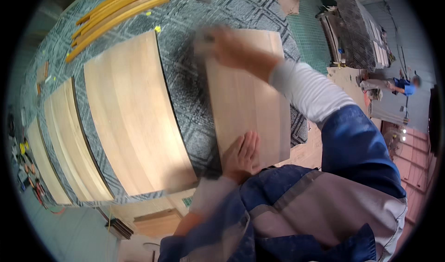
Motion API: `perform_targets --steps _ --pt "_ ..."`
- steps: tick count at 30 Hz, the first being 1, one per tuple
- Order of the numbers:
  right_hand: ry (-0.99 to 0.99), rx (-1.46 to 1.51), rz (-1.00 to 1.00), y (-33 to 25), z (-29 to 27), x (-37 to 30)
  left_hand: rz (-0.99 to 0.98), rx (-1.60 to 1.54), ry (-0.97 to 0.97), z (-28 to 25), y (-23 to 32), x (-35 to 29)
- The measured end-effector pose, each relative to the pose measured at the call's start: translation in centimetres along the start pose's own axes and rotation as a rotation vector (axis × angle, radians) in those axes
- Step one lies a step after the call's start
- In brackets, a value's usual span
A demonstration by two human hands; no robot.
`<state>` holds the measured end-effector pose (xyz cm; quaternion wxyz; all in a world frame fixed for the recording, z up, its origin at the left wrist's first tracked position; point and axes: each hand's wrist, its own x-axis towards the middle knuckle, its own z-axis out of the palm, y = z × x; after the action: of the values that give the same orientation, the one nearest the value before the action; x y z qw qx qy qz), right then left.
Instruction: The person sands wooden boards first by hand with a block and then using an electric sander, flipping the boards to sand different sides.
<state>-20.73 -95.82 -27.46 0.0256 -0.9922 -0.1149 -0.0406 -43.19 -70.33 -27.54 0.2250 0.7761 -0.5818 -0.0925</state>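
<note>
The left hand [242,156] is lying flat and unclenched on the panel [252,102], gripping nothing; the right hand [221,46] is showing blurred by its far left corner — hold unclear.

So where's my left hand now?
In the head view, your left hand is just below and right of centre, resting on the near end of the rightmost panel on the patterned cloth.
</note>
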Motion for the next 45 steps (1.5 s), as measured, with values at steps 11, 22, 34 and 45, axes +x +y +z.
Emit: perform_targets --steps 11,22,34,45 --pt "-0.004 0.295 -0.437 -13.6 -3.5 -15.9 -0.049 0.068 0.123 1.5 4.4 -4.7" --pt "-0.051 0.667 -0.421 -21.7 -6.0 -22.7 0.016 0.035 -0.022 2.5 6.6 -5.6" --pt "0.145 0.532 -0.185 -24.7 -6.1 -24.7 -0.268 -0.251 0.290 -0.8 5.3 -17.7" --pt "0.259 0.556 0.293 -31.0 -5.1 -30.1 -0.718 -0.327 0.062 -5.7 -7.1 -2.2"
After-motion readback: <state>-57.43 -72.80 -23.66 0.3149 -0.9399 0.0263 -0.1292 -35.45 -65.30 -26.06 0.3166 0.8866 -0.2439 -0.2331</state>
